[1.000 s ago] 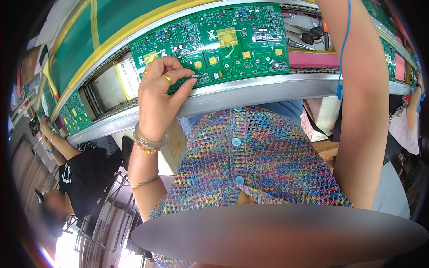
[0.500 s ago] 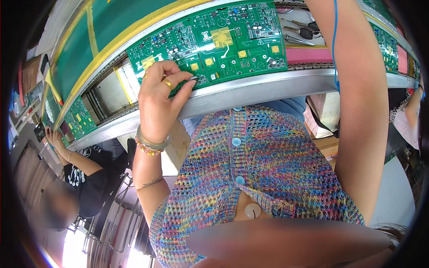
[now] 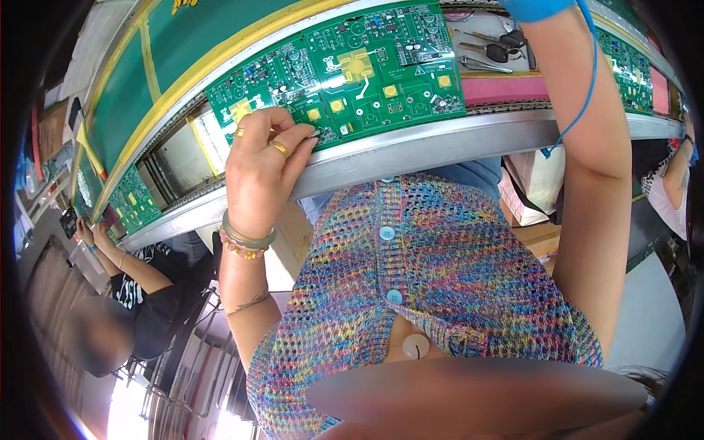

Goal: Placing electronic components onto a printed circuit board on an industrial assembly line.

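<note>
1. The green circuit board (image 3: pixel 334 88) lies on the conveyor, its near edge along a metal rail (image 3: pixel 411 152).
2. The left hand (image 3: pixel 260 165) is over the board's near left part, thumb and index finger nearly closed, pinching a small dark-and-silver part (image 3: pixel 314 134); whether that part touches the board cannot be told.
3. The right forearm (image 3: pixel 592 125) rises to the right of the board, a blue band (image 3: pixel 539 7) at its upper end; the right hand is out of the picture, so its state cannot be told.
4. Right of the board lie keys (image 3: pixel 499 53), with a pink strip (image 3: pixel 506 90) nearer the rail.
5. Beyond the board stretches a green surface (image 3: pixel 209 26) edged in yellow.
6. Well left of the board, a co-worker in black (image 3: pixel 158 308) reaches toward the conveyor.
</note>
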A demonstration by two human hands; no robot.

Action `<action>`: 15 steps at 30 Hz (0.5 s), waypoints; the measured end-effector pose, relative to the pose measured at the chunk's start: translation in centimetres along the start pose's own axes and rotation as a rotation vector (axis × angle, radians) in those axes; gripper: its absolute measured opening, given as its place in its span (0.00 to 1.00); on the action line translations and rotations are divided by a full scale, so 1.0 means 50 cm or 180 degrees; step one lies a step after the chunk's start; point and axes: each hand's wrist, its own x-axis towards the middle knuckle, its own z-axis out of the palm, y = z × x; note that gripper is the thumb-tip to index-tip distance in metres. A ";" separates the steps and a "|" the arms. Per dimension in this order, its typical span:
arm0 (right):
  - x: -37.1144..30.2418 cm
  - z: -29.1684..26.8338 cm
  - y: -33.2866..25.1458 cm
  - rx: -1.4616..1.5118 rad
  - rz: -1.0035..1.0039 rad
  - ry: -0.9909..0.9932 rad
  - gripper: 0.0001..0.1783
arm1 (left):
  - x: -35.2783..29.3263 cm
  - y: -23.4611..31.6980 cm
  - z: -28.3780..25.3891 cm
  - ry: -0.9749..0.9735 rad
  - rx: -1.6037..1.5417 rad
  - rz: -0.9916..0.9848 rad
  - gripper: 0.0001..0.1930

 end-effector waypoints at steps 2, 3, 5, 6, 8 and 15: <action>-0.020 -0.014 -0.002 0.0269 -0.0187 0.0158 0.05 | 0.001 0.001 0.000 -0.0045 0.0172 0.0116 0.11; -0.030 -0.029 -0.002 0.0493 -0.0367 0.0306 0.04 | 0.005 0.003 -0.001 -0.0085 0.0318 0.0269 0.12; -0.048 -0.046 -0.032 0.0941 0.0093 -0.0010 0.04 | -0.004 0.001 -0.010 -0.0107 0.0303 0.0221 0.12; -0.066 -0.103 -0.031 0.1071 0.0665 -0.0387 0.04 | 0.022 0.008 -0.006 -0.0113 0.0091 0.0451 0.12; -0.091 -0.117 -0.068 0.1496 0.0803 -0.0611 0.04 | 0.018 -0.008 -0.023 -0.0058 -0.0004 0.0270 0.12; -0.215 -0.136 -0.104 0.2109 0.1056 -0.0889 0.09 | 0.309 -0.022 -0.061 0.1012 0.1059 0.1060 0.05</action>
